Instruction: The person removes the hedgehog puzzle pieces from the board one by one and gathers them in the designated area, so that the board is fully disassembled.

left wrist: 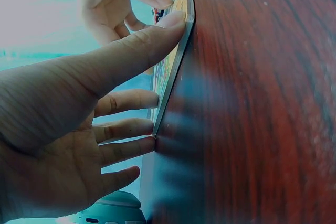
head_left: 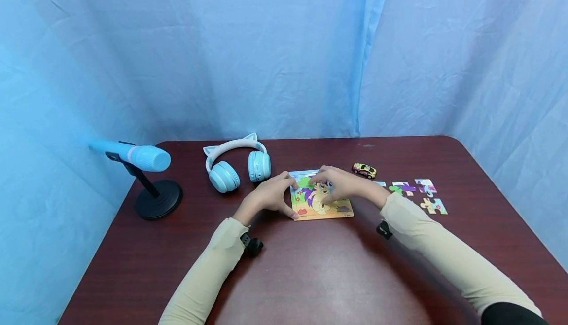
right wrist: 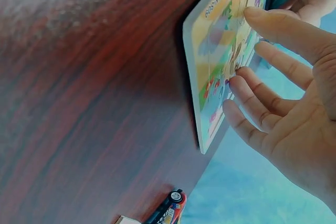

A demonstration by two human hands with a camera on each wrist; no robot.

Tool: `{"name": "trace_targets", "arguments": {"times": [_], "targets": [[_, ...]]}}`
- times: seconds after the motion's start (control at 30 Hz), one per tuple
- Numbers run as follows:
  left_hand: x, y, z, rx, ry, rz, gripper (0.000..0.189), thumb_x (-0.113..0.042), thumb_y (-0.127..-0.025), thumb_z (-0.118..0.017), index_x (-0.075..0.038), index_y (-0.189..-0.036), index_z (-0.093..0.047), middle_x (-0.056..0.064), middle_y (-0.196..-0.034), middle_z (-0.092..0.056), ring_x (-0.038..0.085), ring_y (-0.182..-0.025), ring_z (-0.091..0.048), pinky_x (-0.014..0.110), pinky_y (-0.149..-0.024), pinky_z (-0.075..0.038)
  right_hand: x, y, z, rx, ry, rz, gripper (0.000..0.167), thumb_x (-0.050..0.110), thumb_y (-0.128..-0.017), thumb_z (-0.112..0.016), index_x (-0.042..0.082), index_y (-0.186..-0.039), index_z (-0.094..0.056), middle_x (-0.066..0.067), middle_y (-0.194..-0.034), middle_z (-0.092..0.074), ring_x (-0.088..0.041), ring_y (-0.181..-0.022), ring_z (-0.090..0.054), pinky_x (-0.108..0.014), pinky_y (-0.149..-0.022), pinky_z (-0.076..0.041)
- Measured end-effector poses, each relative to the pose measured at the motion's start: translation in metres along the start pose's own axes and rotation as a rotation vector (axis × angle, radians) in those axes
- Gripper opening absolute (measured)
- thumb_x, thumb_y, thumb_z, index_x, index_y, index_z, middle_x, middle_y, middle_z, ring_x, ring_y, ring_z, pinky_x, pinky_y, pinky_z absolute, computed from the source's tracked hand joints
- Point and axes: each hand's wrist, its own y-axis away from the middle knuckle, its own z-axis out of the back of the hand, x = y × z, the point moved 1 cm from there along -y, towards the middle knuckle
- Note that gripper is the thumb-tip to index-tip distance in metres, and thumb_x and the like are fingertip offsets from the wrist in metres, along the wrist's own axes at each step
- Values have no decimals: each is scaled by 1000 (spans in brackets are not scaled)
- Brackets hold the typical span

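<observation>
- Presently, puzzle board (head_left: 314, 205): filled extent unclear.
- My left hand (head_left: 271, 193): fingers straight, nine-o'clock edge.
- My right hand (head_left: 340, 185): fingers spread over it.
- Unplaced: loose pieces (head_left: 424, 185), three o'clock.

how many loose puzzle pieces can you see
4 visible, right of the square picture board: a bluish piece partly hidden by the cream-sleeved right arm, a green-purple piece, and a purple-white piece with a yellowish piece in front. The arm may hide more.

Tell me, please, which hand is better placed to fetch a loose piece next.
Probably the right hand: it is nearer the loose pieces, while the left hand touches the left side of the puzzle.
</observation>
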Motion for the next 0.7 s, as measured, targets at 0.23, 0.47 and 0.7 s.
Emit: {"name": "trace_targets", "arguments": {"times": [0.23,0.47,0.7], "targets": [[1,0,0,-5,-1,-3,70,-47,-74,-90,-11,-127,-62,8,-125,-53,18,-98,-56,35,-85,-52,-1,-6,2,28,-46,-34,53,11,-81,-86,10,-131,-70,-10,-118,-62,-21,-101,-56,-36,-84,-52],[2,-1,-2,1,4,3,70,-47,-75,-90,-11,-128,-62,7,-125,-53,18,-99,-56,35,-86,-52,0,-6,3,38,-60,-42,53,10,-80,-87,9,-130,-69,-12,-119,-59,-23,-103,-56,-38,-87,-52],[2,-1,-2,1,1,6,71,-47,-74,-90,-12,-129,-62,7,-127,-53,19,-103,-57,36,-89,-53,3,-3,2,27,-63,-55,52,10,-81,-86,11,-130,-69,-13,-121,-54,-24,-105,-56,-38,-87,-52]]}}
